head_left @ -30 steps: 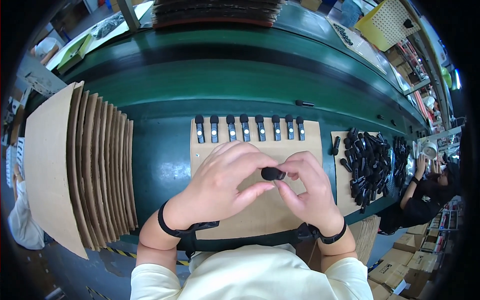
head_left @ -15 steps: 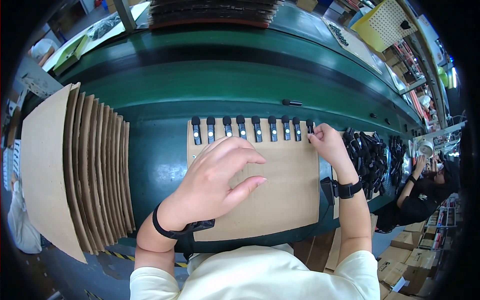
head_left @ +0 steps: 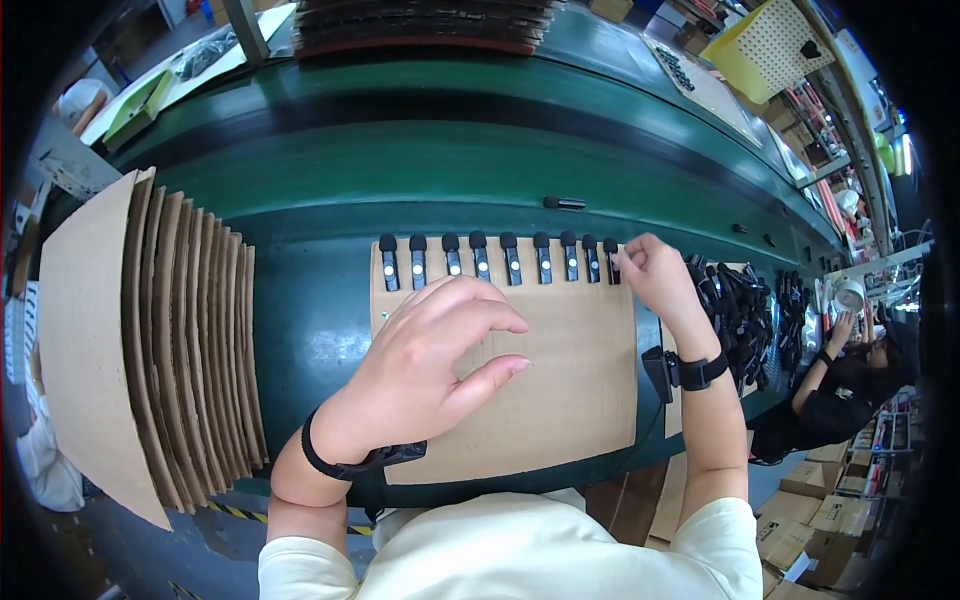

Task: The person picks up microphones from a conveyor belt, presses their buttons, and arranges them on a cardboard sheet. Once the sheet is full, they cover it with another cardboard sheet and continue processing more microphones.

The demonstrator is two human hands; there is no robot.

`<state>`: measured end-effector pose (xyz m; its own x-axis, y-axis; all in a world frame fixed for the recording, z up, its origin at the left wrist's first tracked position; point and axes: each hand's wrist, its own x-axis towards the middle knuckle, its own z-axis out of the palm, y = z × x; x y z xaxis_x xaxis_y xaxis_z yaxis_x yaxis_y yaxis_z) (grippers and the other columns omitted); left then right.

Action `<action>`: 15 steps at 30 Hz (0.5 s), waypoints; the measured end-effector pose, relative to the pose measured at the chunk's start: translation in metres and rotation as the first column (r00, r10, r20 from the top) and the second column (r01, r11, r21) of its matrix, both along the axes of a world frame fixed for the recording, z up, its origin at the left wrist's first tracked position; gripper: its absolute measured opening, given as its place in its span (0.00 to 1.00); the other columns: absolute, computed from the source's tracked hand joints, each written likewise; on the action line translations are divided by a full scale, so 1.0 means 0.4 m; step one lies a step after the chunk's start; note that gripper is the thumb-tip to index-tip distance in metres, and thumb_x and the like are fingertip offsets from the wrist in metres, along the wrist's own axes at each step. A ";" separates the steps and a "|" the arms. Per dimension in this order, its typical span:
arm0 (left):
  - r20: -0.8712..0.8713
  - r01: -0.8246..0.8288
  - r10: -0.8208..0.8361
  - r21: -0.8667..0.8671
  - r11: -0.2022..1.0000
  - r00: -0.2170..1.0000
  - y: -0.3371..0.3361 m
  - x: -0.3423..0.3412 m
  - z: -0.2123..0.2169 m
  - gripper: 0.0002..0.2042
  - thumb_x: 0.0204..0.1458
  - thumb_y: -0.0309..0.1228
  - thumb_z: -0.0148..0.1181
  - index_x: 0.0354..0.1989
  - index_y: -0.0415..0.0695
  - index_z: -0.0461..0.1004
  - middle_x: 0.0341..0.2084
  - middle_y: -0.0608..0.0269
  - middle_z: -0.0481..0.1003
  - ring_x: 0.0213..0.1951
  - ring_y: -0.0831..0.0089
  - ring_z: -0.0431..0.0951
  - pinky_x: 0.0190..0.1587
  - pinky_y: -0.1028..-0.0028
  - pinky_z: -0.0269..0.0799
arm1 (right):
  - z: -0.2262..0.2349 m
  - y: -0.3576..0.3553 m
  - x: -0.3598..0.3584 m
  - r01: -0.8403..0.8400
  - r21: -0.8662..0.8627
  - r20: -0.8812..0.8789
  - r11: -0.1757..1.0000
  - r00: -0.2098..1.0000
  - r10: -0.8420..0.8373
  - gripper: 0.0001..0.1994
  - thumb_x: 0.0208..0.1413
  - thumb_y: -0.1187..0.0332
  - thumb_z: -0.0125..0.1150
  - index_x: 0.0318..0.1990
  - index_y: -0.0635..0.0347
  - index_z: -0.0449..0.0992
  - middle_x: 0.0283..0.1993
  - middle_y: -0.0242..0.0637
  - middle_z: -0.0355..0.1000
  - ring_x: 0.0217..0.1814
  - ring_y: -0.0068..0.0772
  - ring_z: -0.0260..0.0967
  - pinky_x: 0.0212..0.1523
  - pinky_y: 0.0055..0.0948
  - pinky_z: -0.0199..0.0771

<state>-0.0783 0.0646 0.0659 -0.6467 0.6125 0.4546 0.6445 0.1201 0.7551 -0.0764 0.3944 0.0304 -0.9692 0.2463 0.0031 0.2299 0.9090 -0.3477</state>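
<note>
A row of several small black clip-on microphones [head_left: 514, 260] with foam tops lies along the far edge of a flat cardboard sheet [head_left: 560, 400]. Most of them carry a pale round dot. At the row's right end, my right hand [head_left: 655, 275] has its thumb and fingers pinched at the side of the last microphone [head_left: 613, 262]; the fingertips partly hide its edge. My left hand [head_left: 440, 340] hovers over the left part of the sheet, fingers curved and thumb apart, with nothing in it. It covers the sheet below the row's left half.
Upright cardboard sheets [head_left: 150, 340] stand stacked at the left. A heap of black microphones [head_left: 735, 320] lies at the right. Beyond the sheet, one microphone [head_left: 565, 203] rests on the green conveyor belt [head_left: 330, 170]. A co-worker [head_left: 850, 390] is at far right.
The lone microphone on the belt has shifted left. My right hand's fingertips sit a little further right against the last microphone. My left hand has barely moved.
</note>
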 end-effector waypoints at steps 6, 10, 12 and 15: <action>-0.004 -0.003 0.003 0.001 1.000 1.000 0.001 -0.002 0.002 0.13 0.43 0.23 0.68 0.40 0.41 0.77 0.37 0.57 0.75 0.41 0.60 0.76 0.46 0.67 0.72 | 0.047 -0.055 -0.118 -0.164 0.161 -0.070 0.973 0.982 0.177 0.12 0.51 0.66 0.66 0.41 0.60 0.76 0.31 0.40 0.75 0.38 0.43 0.74 0.41 0.38 0.74; 0.007 -0.007 0.007 0.017 1.000 1.000 0.001 -0.001 0.006 0.12 0.44 0.23 0.68 0.39 0.41 0.77 0.37 0.56 0.76 0.41 0.60 0.76 0.46 0.68 0.72 | -0.008 -0.054 -0.241 -0.260 0.279 -0.043 0.924 0.958 0.283 0.11 0.51 0.67 0.66 0.41 0.56 0.77 0.35 0.40 0.76 0.43 0.44 0.74 0.44 0.40 0.74; 0.002 -0.004 0.004 0.028 1.000 1.000 0.001 -0.003 0.009 0.12 0.44 0.23 0.68 0.39 0.41 0.77 0.37 0.56 0.76 0.41 0.60 0.76 0.46 0.68 0.72 | -0.037 -0.048 -0.292 -0.335 0.289 0.090 0.897 0.942 0.323 0.10 0.51 0.67 0.66 0.41 0.55 0.79 0.37 0.40 0.77 0.45 0.44 0.75 0.45 0.40 0.75; -0.003 -0.021 0.021 0.041 0.999 1.000 -0.010 -0.003 0.015 0.12 0.44 0.23 0.68 0.38 0.40 0.77 0.37 0.56 0.76 0.40 0.60 0.76 0.46 0.68 0.72 | -0.033 -0.094 -0.328 -0.367 0.252 0.265 0.895 0.916 0.301 0.09 0.50 0.68 0.67 0.39 0.55 0.80 0.39 0.40 0.78 0.47 0.44 0.75 0.46 0.39 0.75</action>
